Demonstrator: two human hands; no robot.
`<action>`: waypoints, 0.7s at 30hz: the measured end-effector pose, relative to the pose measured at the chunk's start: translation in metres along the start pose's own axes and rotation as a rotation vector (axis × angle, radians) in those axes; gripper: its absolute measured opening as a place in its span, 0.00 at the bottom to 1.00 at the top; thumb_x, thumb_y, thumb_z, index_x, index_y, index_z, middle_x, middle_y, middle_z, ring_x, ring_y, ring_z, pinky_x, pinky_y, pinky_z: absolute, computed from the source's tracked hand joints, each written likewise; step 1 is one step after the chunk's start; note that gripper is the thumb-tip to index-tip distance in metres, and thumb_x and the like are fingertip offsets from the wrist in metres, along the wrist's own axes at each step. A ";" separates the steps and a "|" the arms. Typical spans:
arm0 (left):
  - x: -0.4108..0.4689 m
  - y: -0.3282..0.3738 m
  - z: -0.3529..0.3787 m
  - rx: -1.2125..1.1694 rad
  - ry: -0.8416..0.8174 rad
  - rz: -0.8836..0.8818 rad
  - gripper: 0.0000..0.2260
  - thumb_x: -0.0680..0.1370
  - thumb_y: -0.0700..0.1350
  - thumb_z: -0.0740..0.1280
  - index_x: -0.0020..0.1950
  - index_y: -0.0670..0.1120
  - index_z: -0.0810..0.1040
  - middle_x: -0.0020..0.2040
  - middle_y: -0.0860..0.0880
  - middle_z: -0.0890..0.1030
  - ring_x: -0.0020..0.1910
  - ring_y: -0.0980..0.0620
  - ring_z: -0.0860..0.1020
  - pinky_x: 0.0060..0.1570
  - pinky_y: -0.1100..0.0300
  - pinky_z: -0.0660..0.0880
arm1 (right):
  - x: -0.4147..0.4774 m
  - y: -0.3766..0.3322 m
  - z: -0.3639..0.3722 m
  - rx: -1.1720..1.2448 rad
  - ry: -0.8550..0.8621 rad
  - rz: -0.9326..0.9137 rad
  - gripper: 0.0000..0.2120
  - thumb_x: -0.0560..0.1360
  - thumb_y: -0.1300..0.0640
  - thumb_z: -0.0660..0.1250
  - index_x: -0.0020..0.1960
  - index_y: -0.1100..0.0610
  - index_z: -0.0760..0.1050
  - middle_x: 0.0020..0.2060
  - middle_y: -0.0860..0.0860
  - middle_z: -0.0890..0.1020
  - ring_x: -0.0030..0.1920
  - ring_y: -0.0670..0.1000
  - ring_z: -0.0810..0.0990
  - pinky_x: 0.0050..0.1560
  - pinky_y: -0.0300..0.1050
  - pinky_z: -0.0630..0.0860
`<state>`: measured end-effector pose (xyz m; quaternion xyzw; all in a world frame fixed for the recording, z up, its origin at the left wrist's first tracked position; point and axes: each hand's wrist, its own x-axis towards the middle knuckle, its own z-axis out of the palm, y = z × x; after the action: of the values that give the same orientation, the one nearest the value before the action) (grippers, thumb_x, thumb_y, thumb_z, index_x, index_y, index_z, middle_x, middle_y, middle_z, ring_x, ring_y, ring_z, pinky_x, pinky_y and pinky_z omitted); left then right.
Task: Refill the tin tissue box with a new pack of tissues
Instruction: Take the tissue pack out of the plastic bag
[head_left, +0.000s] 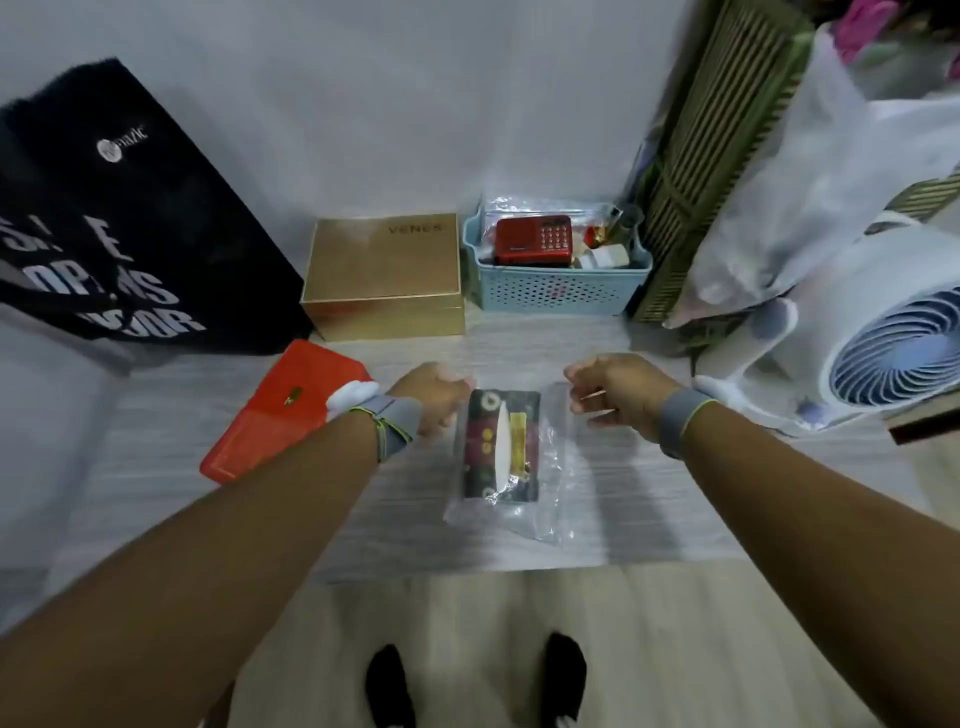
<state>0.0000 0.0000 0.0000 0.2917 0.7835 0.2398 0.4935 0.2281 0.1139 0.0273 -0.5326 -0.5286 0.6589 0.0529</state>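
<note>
The tin tissue box (480, 447), dark with round patterns, lies on the pale table, and a white tissue (502, 447) stands out of its top slot. A crumpled clear plastic wrapper (553, 483) lies around and to the right of the tin. My left hand (434, 397) is at the tin's far-left corner, fingers curled on the wrapper's left edge. My right hand (610, 395) is just right of the tin, fingers curled and pinching the wrapper's far-right edge. Both hands are slightly blurred.
A red flat box (280, 410) lies left of my left wrist with a white tissue wad (350, 395) on it. Behind stand a gold box (384, 275), a blue basket (558, 291) holding a red radio, and a black bag (119, 228). A white fan (883, 343) sits at right.
</note>
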 end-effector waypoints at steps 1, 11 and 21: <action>0.005 -0.007 0.006 0.089 0.005 0.025 0.14 0.75 0.54 0.66 0.36 0.46 0.71 0.34 0.44 0.74 0.32 0.46 0.73 0.33 0.58 0.69 | 0.004 0.009 0.001 -0.012 0.012 0.023 0.04 0.77 0.58 0.67 0.50 0.56 0.79 0.42 0.56 0.81 0.39 0.54 0.82 0.47 0.51 0.78; 0.014 -0.054 0.048 0.136 -0.040 -0.010 0.24 0.71 0.65 0.69 0.49 0.44 0.82 0.45 0.46 0.85 0.44 0.46 0.83 0.49 0.52 0.79 | 0.039 0.084 0.017 -0.020 0.071 0.221 0.12 0.73 0.71 0.64 0.52 0.60 0.68 0.27 0.56 0.71 0.20 0.50 0.68 0.25 0.41 0.65; 0.011 -0.061 0.049 0.006 0.033 -0.066 0.12 0.77 0.54 0.67 0.47 0.46 0.79 0.35 0.47 0.79 0.30 0.47 0.75 0.31 0.59 0.72 | 0.030 0.082 0.031 0.016 0.064 0.142 0.12 0.72 0.71 0.66 0.33 0.60 0.72 0.27 0.57 0.71 0.24 0.52 0.69 0.29 0.42 0.66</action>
<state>0.0271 -0.0313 -0.0670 0.2631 0.8015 0.2260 0.4871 0.2325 0.0768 -0.0578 -0.5892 -0.4821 0.6478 0.0273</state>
